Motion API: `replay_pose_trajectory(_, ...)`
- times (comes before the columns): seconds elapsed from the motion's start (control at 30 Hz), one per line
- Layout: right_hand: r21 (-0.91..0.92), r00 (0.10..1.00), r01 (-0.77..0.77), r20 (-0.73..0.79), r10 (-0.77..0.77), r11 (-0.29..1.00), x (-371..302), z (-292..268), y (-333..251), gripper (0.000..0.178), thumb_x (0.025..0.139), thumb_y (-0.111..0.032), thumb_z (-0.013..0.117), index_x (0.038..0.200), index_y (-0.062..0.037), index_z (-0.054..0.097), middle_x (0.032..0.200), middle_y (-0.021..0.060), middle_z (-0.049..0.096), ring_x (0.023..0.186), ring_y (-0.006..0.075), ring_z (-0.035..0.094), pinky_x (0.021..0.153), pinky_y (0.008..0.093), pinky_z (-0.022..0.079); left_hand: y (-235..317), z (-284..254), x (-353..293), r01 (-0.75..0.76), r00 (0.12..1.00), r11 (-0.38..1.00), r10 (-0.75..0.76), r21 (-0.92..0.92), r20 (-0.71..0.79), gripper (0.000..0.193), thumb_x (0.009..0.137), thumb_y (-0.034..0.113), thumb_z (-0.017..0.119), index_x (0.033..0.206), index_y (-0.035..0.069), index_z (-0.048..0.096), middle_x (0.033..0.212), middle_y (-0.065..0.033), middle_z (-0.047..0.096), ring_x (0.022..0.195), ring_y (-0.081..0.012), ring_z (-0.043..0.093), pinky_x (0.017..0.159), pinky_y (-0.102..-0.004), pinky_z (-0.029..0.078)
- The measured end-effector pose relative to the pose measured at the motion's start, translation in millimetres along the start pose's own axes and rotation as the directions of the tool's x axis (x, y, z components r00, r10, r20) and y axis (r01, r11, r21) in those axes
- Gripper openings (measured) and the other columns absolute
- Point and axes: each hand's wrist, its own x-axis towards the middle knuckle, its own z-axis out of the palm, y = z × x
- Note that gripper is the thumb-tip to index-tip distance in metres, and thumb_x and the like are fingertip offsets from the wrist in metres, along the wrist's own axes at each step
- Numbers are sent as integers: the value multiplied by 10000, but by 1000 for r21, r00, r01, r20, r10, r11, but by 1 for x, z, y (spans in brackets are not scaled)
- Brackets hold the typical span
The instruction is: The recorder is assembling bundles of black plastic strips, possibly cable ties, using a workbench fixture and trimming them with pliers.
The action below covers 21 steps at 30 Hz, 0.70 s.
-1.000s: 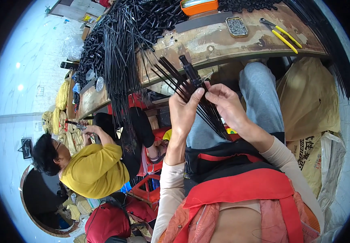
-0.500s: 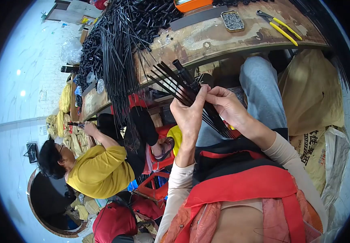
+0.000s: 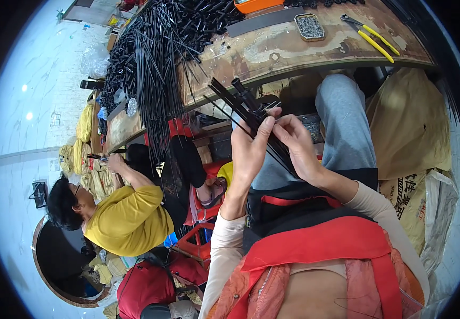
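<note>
My left hand (image 3: 250, 154) is closed around a bundle of thin black ribs (image 3: 224, 94) that look like umbrella ribs. Their ends fan out past the thumb on the upper left, while the other ends run down toward my lap. A short black tubular fitting (image 3: 246, 94) stands up out of the same grip. Close beside it, my right hand (image 3: 300, 146) is pinched, thumb against fingers, at the bundle near the left thumb. Whatever lies between its fingertips is too small to make out. A thin light strand shows just above the fingertips.
Ahead is a worn wooden table (image 3: 262, 58) with yellow-handled pliers (image 3: 376, 40), a tin of small metal bits (image 3: 310, 27) and an orange box (image 3: 254, 4). Black tubes (image 3: 198, 24) and long black ribs (image 3: 153, 80) pile up at the left. A co-worker in yellow (image 3: 129, 218) sits left.
The spread ribs have drawn closer together in my left hand. Both hands have shifted slightly to the right, still pressed against the bundle.
</note>
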Motion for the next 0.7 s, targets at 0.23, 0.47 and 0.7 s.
replay_pose_trajectory(0.23,139,918,-276,332,218,951,-2,1,-18,317,1020,-224,457,1151,38,579,1080,60,617,999,117,588,909,275,457,8,-4,-8,36,999,884,-22,466,-36,222,915,151,607,1042,-15,683,871,-145,718,788,-178,686,718,-294,515)
replay_pose_trajectory(0.47,151,946,-287,201,255,946,-10,-2,-26,314,1013,-239,474,1131,22,605,1086,58,626,995,88,572,918,260,437,5,15,-9,-178,981,866,192,466,18,200,940,95,542,1001,-22,692,852,-62,698,746,-88,614,679,-244,483)
replay_pose_trajectory(0.7,-713,905,-80,241,350,697,-41,-74,-61,353,955,-178,556,1248,18,567,1194,161,605,1120,189,572,976,322,444,3,14,-8,25,986,999,-17,-47,164,234,978,102,449,881,-40,607,887,-142,688,855,-207,659,822,-328,503)
